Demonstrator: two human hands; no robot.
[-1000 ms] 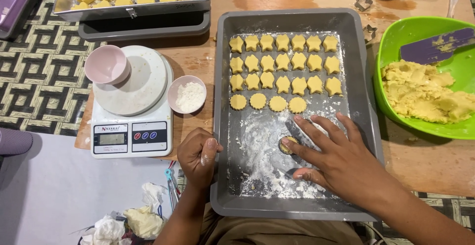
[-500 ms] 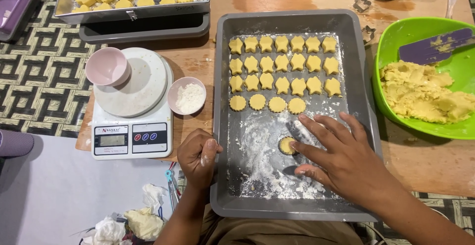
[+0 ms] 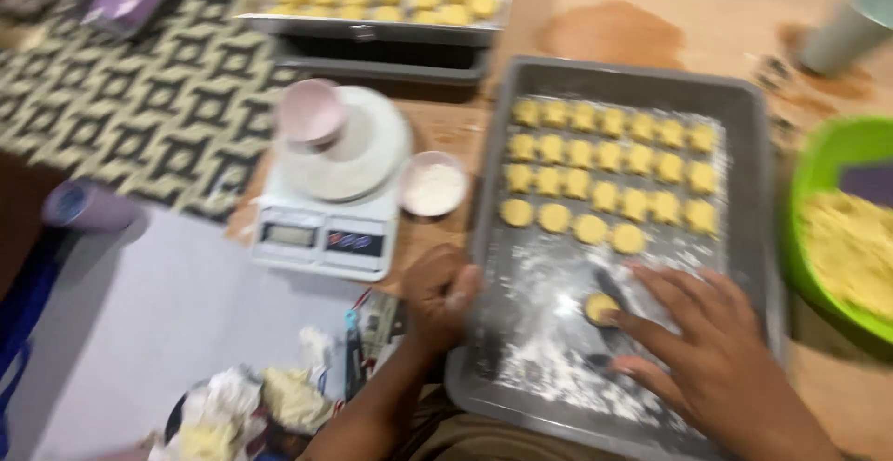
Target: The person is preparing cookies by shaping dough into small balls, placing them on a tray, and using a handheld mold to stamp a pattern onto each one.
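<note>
Resting by the dough round (image 3: 601,307), right hand (image 3: 716,359) nears tray (image 3: 753,238) rim.

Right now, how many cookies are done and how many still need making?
Done: about three and a half rows of yellow dough cookies sit in the grey metal baking tray; blur prevents an exact count. In hand: the right hand rests by one round yellow dough piece. Left: the tray's floured lower half is unfilled, and dough remains in the green bowl.
</note>
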